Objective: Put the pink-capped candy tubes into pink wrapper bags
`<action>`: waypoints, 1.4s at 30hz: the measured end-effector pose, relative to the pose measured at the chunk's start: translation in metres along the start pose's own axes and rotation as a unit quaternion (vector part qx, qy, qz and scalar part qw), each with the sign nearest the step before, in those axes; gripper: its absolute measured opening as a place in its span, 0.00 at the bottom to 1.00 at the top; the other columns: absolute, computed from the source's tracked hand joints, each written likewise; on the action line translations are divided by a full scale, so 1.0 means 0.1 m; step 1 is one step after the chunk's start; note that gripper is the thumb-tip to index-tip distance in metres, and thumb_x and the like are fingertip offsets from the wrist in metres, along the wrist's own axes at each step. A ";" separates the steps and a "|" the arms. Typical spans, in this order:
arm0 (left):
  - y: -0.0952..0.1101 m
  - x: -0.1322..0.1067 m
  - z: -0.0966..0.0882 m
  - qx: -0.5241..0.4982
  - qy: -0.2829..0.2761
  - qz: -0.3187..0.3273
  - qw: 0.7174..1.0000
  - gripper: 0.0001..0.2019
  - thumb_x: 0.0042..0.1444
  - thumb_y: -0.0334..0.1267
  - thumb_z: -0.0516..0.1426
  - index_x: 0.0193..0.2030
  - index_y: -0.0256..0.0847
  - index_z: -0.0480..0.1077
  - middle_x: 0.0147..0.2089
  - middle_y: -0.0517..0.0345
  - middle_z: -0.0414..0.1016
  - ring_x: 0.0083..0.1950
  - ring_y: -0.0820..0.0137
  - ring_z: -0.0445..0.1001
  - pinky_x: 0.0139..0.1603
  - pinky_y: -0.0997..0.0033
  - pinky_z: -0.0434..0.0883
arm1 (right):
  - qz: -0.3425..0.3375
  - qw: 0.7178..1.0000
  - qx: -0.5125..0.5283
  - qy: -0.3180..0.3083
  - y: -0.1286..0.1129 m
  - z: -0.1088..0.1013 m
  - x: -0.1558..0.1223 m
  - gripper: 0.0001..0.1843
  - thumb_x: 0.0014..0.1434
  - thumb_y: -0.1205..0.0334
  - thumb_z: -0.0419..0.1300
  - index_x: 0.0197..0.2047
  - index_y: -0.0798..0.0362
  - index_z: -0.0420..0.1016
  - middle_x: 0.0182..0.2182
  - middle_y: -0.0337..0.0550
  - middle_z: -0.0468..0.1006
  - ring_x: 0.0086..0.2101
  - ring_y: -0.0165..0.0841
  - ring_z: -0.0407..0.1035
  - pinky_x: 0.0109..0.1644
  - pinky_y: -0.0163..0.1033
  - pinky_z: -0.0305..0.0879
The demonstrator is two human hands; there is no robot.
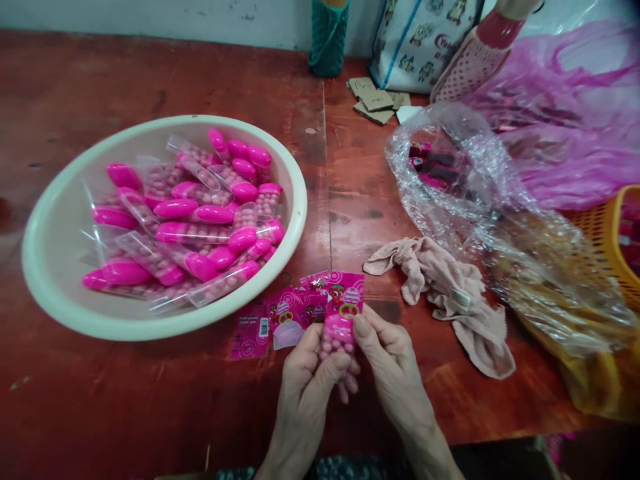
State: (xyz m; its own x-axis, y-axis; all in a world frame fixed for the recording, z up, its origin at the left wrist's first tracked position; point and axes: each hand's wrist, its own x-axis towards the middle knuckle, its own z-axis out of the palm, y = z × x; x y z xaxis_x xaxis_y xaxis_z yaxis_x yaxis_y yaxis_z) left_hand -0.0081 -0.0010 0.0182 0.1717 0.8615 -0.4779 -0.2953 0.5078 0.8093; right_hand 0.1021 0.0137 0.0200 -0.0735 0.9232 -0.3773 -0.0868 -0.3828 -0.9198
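Observation:
Both of my hands are closed on one clear tube (pixel 338 343) with a pink cap and pink beads inside, near the table's front. My left hand (pixel 307 387) grips its lower part. My right hand (pixel 390 360) pinches its upper end together with a printed pink card (pixel 347 288). Whether the card is fixed to the tube, I cannot tell. Behind and left of my fingers, more pink printed cards (pixel 293 310) lie overlapping on the table, one showing a barcode. Left of them stands a cream basin (pixel 37 267) holding many similar pink-capped tubes (pixel 175 208).
A crumpled pale cloth (pixel 445 280) lies right of my hands. Beyond it are a clear plastic bag (pixel 480 153) with dark pink items, a pink bag (pixel 575 133) and a yellow basket (pixel 600 233). Cardboard pieces (pixel 373 97), a green-covered bottle (pixel 329 40) and a printed bag (pixel 420 47) stand at the back.

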 end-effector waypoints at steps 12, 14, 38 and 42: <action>0.13 0.09 -0.04 0.160 -0.002 -0.011 0.987 0.07 0.52 0.37 0.58 0.35 0.40 0.64 0.23 0.66 0.64 0.20 0.78 0.61 0.20 0.78 0.61 | 0.060 0.982 0.164 0.066 0.11 -0.03 0.10 0.11 0.50 0.56 0.66 0.35 0.54 0.79 0.28 0.41 0.79 0.28 0.31 0.70 0.35 0.35 0.67; 0.11 0.08 -0.05 0.188 0.007 -0.008 0.982 0.05 0.51 0.36 0.59 0.33 0.39 0.66 0.22 0.66 0.64 0.21 0.76 0.62 0.22 0.77 0.61 | 0.075 0.978 0.179 0.081 0.11 -0.01 0.11 0.10 0.48 0.58 0.67 0.32 0.55 0.79 0.28 0.42 0.80 0.27 0.30 0.70 0.36 0.35 0.67; 0.00 0.06 0.14 -0.082 0.068 -0.065 0.992 0.10 0.55 0.45 0.55 0.33 0.39 0.65 0.22 0.66 0.61 0.19 0.80 0.57 0.17 0.81 0.54 | 0.032 0.990 0.047 0.129 0.17 0.15 -0.05 0.11 0.59 0.55 0.57 0.35 0.51 0.78 0.31 0.41 0.73 0.24 0.29 0.67 0.23 0.32 0.63; -0.03 0.02 0.17 -0.071 0.121 -0.067 0.988 0.11 0.53 0.45 0.58 0.37 0.39 0.69 0.27 0.62 0.70 0.24 0.77 0.65 0.20 0.81 0.61 | -0.014 0.982 -0.009 0.188 0.25 0.27 -0.10 0.11 0.60 0.57 0.55 0.39 0.50 0.78 0.36 0.43 0.74 0.35 0.34 0.70 0.36 0.36 0.67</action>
State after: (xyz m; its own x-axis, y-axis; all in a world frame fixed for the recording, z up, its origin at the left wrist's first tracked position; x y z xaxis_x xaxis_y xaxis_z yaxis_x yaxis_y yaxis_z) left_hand 0.0091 -0.0005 0.0201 -0.0063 0.7517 -0.6595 -0.4177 0.5973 0.6847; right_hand 0.0735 -0.0062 0.0042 0.3004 0.8823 -0.3623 -0.0661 -0.3597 -0.9307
